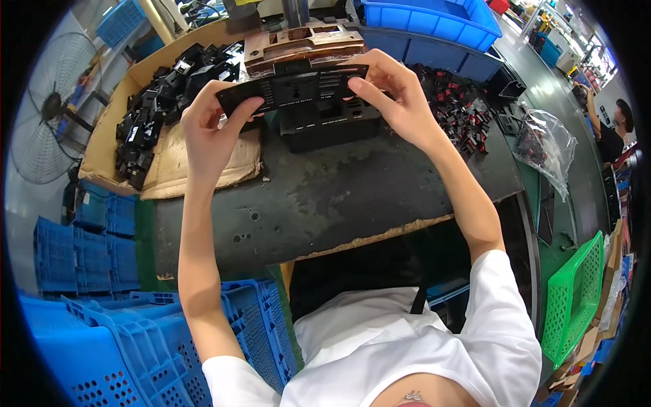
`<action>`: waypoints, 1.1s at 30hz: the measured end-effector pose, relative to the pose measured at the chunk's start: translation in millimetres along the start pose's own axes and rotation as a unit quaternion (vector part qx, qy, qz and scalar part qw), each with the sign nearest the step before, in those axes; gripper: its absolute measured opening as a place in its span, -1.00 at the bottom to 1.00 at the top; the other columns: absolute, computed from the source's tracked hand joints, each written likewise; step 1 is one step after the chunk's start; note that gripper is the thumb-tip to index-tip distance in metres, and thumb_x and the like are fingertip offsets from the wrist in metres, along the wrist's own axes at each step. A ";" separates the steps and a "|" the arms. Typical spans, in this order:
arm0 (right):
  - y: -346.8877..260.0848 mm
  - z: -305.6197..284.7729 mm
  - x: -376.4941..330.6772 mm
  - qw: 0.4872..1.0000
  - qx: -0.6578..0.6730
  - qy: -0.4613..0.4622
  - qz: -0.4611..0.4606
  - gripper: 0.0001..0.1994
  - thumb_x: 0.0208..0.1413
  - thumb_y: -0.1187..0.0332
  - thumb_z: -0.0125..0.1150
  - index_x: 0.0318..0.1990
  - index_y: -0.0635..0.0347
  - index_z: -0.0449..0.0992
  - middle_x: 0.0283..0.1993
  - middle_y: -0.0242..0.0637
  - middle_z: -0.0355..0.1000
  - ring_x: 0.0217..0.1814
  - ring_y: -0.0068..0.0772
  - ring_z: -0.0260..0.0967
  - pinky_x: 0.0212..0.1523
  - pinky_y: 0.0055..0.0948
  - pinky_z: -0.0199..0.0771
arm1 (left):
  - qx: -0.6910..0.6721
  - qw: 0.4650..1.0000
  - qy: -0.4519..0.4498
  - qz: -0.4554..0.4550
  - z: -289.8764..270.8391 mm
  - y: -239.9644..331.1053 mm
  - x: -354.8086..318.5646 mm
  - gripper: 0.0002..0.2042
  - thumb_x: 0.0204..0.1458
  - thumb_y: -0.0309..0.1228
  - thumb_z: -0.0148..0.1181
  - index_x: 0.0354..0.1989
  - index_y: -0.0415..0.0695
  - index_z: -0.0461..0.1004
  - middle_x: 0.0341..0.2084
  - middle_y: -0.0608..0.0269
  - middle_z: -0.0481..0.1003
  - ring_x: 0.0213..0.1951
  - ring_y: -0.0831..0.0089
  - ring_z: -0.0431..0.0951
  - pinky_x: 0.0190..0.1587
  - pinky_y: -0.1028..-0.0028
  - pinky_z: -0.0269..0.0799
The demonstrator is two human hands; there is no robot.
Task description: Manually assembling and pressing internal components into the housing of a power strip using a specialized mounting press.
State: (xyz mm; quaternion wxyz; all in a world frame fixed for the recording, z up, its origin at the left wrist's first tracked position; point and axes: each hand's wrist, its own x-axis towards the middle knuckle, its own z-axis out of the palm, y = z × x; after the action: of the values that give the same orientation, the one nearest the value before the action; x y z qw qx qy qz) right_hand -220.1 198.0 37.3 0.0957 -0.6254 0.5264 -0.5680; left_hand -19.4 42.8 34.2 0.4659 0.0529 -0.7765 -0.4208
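Note:
Both my hands hold up a long black plastic panel (pixel 291 89) with slots and small printed marks. My left hand (pixel 215 125) pinches its left end, thumb on the near face. At the right end, my right hand (pixel 393 95) grips it the same way. Just below and behind the panel, a black box-shaped housing (pixel 329 129) rests on the dark worktable (pixel 325 197). Beyond them stands a worn metal fixture (pixel 302 44) with cut-outs. The panel hides part of the housing and the fixture's lower front.
A cardboard box (pixel 102 152) of black plastic parts stands at left. Small red and black parts (pixel 461 112) are heaped at right, near a clear plastic bag (pixel 548 149). Blue bins (pixel 434 24) stand behind; blue crates (pixel 135 346) and a green basket (pixel 573 298) flank me. Another person (pixel 614 129) is far right.

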 end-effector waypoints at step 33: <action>-42.0 33.1 -116.0 0.987 0.024 0.152 0.044 -0.79 -0.22 0.68 0.20 -0.38 0.25 0.40 -0.42 -0.30 0.31 -0.41 -0.47 0.16 -0.35 -0.58 0.15 | -0.111 0.986 0.129 -0.002 68.2 47.3 -126.3 -0.83 0.00 -0.60 0.08 -0.32 -0.22 0.20 -0.41 0.03 0.37 -0.37 0.38 0.36 -0.40 0.50 0.34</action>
State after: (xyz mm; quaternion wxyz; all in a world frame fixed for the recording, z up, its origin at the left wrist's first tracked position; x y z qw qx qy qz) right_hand -146.9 289.1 -14.4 0.0546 -0.5059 0.5475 -0.6643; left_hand 13.6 174.2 -32.7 0.5641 0.0564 -0.6587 -0.4947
